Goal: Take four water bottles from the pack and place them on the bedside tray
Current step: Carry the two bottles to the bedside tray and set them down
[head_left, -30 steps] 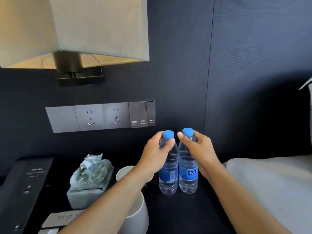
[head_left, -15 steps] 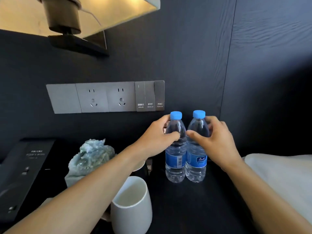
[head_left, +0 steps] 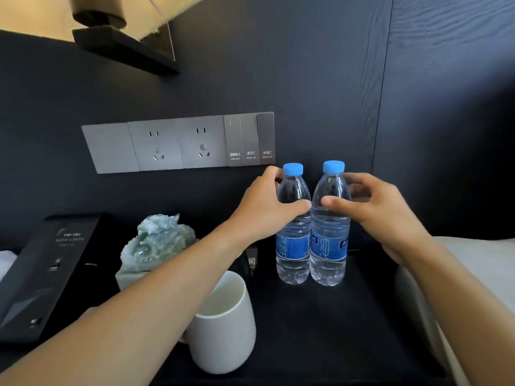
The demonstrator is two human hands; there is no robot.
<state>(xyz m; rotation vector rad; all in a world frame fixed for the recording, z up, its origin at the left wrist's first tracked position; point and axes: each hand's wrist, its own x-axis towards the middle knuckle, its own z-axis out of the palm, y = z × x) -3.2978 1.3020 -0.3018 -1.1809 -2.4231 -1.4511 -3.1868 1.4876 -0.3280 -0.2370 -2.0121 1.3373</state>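
You are at the setting-down step: two water bottles stand upright on the dark bedside tray, side by side and touching near their labels. Your left hand wraps the upper body of the left bottle, its fingers closed around it with the thumb across the front. Your right hand holds the right bottle more loosely, its fingers curled at the shoulder; I judge that grip to be light and near letting go, though the far side of the bottle is hidden.

Both bases look flat on the tray, so the next move calls for opening both hands straight outward, without nudging the bottles into each other, then going for the other two. The pack is not in view, so you will have to turn away to find it.

The tray sits on a dark bench against a dark panelled wall. A white cup stands just under your left forearm; mind it as you draw back, since a sweep of the arm could tip it. A pale green carved stone sits behind the cup, and a black box lies at far left. A grey socket and switch panel is on the wall above, a lamp hangs at top left, and pale bedding lies to the right.
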